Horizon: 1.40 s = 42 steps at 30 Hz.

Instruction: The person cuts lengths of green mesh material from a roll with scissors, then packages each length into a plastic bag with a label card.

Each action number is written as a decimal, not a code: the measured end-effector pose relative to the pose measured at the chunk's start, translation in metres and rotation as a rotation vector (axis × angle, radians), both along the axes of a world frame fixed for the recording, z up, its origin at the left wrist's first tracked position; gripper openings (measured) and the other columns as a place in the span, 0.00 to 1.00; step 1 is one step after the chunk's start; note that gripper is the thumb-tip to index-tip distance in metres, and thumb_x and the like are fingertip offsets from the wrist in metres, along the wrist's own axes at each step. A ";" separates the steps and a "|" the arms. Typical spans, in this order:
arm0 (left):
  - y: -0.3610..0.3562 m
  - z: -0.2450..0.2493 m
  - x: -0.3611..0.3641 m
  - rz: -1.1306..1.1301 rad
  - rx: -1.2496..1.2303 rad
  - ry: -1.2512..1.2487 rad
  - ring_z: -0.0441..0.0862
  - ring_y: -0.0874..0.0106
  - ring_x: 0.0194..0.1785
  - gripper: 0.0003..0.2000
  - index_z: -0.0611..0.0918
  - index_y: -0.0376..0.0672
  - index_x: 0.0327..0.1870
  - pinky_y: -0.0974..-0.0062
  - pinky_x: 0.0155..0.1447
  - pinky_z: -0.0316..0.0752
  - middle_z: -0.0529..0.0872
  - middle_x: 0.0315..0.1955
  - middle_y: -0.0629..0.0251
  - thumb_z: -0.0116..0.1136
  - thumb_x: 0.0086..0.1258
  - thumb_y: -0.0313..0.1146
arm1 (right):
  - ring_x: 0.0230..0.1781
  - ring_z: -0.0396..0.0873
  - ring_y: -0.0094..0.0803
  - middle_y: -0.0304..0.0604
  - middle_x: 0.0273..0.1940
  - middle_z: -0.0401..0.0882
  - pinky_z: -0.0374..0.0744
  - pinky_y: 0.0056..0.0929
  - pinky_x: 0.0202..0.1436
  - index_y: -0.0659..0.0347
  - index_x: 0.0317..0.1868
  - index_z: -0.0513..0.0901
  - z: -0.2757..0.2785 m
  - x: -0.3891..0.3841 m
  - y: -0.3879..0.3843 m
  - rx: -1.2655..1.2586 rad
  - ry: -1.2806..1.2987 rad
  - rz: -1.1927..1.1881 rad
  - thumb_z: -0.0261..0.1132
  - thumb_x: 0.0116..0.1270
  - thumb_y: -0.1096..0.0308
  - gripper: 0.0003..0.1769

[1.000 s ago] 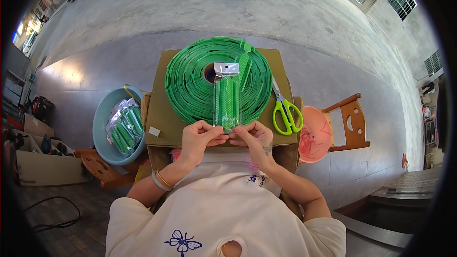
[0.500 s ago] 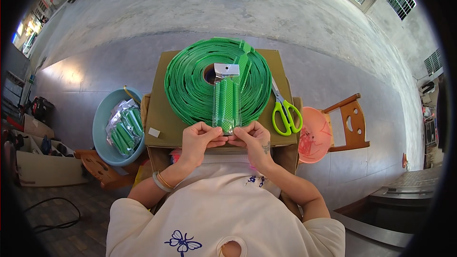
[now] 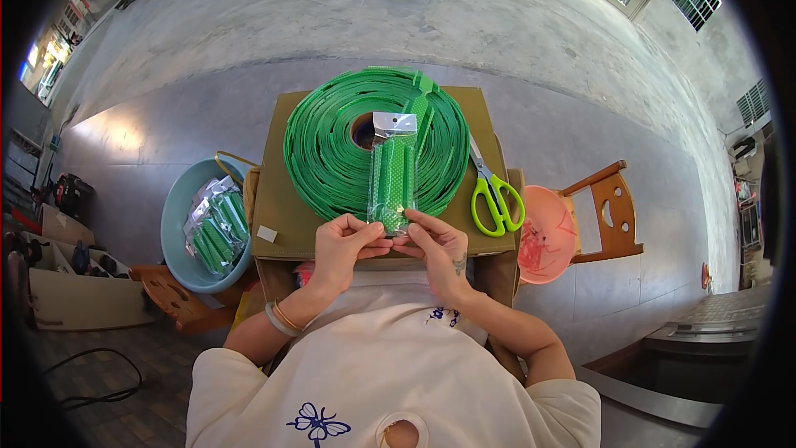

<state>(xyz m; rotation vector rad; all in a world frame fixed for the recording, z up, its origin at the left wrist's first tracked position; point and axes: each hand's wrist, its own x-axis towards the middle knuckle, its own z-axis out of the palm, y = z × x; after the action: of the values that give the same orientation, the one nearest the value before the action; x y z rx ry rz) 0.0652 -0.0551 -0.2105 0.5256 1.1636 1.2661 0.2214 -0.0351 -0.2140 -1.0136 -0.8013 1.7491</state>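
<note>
A clear plastic packet (image 3: 393, 174) with green dotted strips inside and a silver top flap leans over a large roll of green strip (image 3: 332, 145). My left hand (image 3: 344, 247) pinches the packet's lower left corner between thumb and fingers. At its lower right corner, my right hand (image 3: 438, 250) holds the bottom edge, with the index finger raised onto the packet's front. The roll lies on an olive-brown box top (image 3: 290, 199). Right of the roll are scissors with lime green handles (image 3: 496, 203), their blades pointing away from me.
On the left, a blue basin (image 3: 178, 216) holds several filled packets (image 3: 217, 232). A pink basin (image 3: 547, 228) with reddish scraps stands on the right, beside a wooden chair (image 3: 609, 214). A small white piece (image 3: 267, 233) lies near the box's left corner.
My right index finger has lifted from the packet's bottom edge onto its front. The packet's lower part looks more creased. My left hand has hardly moved.
</note>
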 end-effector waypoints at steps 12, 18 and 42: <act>-0.005 -0.002 -0.002 -0.058 0.220 0.199 0.84 0.68 0.31 0.05 0.73 0.34 0.27 0.76 0.35 0.83 0.82 0.29 0.55 0.57 0.62 0.21 | 0.28 0.80 0.27 0.43 0.30 0.79 0.83 0.25 0.33 0.68 0.35 0.76 0.015 0.006 0.027 -0.148 -0.043 0.185 0.61 0.65 0.66 0.11; -0.002 0.012 0.000 0.034 0.230 0.089 0.83 0.67 0.26 0.05 0.69 0.36 0.38 0.76 0.29 0.80 0.81 0.25 0.55 0.52 0.66 0.25 | 0.27 0.79 0.21 0.39 0.27 0.79 0.82 0.22 0.32 0.67 0.31 0.77 0.012 0.005 0.024 0.103 -0.029 0.149 0.64 0.62 0.69 0.09; -0.007 -0.010 -0.239 0.588 0.059 0.423 0.75 0.76 0.16 0.13 0.78 0.32 0.35 0.83 0.19 0.68 0.84 0.31 0.54 0.54 0.67 0.37 | 0.28 0.79 0.24 0.44 0.29 0.81 0.79 0.19 0.31 0.71 0.39 0.79 0.039 0.057 0.057 0.386 -0.289 -0.128 0.58 0.67 0.70 0.10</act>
<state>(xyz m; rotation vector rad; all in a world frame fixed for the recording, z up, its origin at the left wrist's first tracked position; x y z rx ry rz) -0.1740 -0.0624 -0.2206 0.5285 1.7211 1.7449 0.2783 0.0217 -0.1751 -1.0357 -1.1767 1.2889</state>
